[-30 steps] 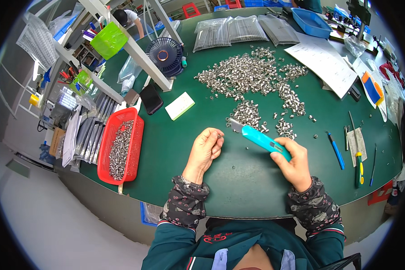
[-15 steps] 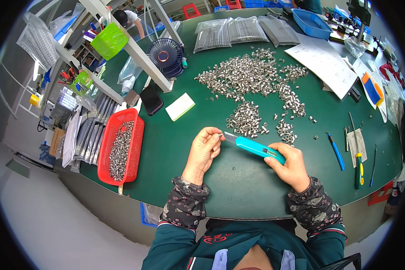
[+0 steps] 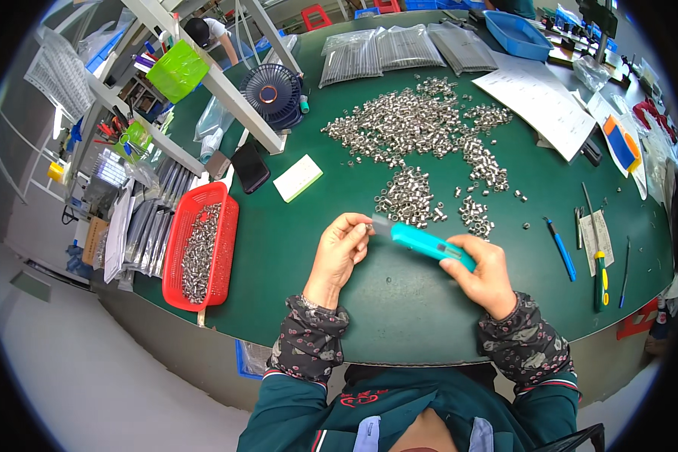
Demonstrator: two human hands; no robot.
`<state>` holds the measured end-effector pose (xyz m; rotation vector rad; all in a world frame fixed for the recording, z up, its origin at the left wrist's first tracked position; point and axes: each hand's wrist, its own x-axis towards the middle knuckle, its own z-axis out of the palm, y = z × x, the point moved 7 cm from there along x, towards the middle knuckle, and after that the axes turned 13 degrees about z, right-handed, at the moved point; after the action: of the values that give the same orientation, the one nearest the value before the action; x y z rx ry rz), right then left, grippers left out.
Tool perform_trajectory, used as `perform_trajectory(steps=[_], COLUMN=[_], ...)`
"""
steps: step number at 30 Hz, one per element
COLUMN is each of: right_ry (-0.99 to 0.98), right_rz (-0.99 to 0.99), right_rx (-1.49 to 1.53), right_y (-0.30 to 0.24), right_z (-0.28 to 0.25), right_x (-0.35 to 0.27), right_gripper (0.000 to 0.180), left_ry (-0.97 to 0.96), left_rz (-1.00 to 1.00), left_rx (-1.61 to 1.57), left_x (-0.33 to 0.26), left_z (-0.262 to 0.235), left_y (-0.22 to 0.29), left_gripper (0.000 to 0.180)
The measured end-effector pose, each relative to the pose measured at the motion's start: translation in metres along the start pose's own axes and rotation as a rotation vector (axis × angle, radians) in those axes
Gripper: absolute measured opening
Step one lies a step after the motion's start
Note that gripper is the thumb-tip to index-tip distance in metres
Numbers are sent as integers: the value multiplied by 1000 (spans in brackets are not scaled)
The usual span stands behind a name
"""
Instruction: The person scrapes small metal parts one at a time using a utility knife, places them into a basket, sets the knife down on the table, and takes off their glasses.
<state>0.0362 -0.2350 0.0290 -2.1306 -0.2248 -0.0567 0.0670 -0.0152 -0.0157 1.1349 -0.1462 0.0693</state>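
Observation:
My right hand [image 3: 482, 273] grips a turquoise utility knife [image 3: 429, 245] by its handle. The knife's blade, blurred, points left at the fingertips of my left hand [image 3: 337, 252]. Between thumb and forefinger there, I pinch a small metal ring [image 3: 369, 228], partly covered by the fingers. Just beyond both hands lies a small heap of shiny metal rings [image 3: 407, 194], with a much larger pile of the same rings [image 3: 407, 124] farther back. A red plastic basket [image 3: 230, 260] to the left holds many similar small metal pieces.
On the green table [image 3: 399, 316] lie a phone [image 3: 250, 167], a notepad [image 3: 298, 178], a blue-handled tool [image 3: 561, 252] and a yellow-green screwdriver [image 3: 601, 282]. A fan [image 3: 271, 94] stands by the white shelf post. Bagged tubes [image 3: 410, 49] and a blue tray [image 3: 518, 36] sit at the back.
The knife's blade has become blurred and the knife has shifted slightly at the left hand's fingertips. The whole view has moved a little; both hands keep their holds.

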Motion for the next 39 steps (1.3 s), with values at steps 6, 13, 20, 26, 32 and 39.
perform_trajectory(steps=[6, 13, 20, 26, 32, 39], right_ry=[108, 134, 132, 58, -33, -133], right_rz=[44, -15, -30, 10, 64, 168], right_rx=[206, 186, 191, 148, 92, 109], right_y=[4, 2, -1, 3, 5, 12], right_z=[-18, -18, -19, -8, 3, 13], right_x=[2, 2, 2, 1, 0, 1], right_gripper=[23, 25, 25, 24, 25, 28], left_ry=[131, -32, -59, 43, 72, 18], left_rz=[-120, 81, 199, -65, -36, -1], left_rx=[-190, 1239, 1416, -168, -199, -146], left_x=[20, 47, 44, 7, -3, -1], left_z=[-12, -5, 8, 14, 6, -1], left_y=[-5, 4, 12, 7, 3, 1], left_gripper=[9, 19, 16, 6, 11, 11])
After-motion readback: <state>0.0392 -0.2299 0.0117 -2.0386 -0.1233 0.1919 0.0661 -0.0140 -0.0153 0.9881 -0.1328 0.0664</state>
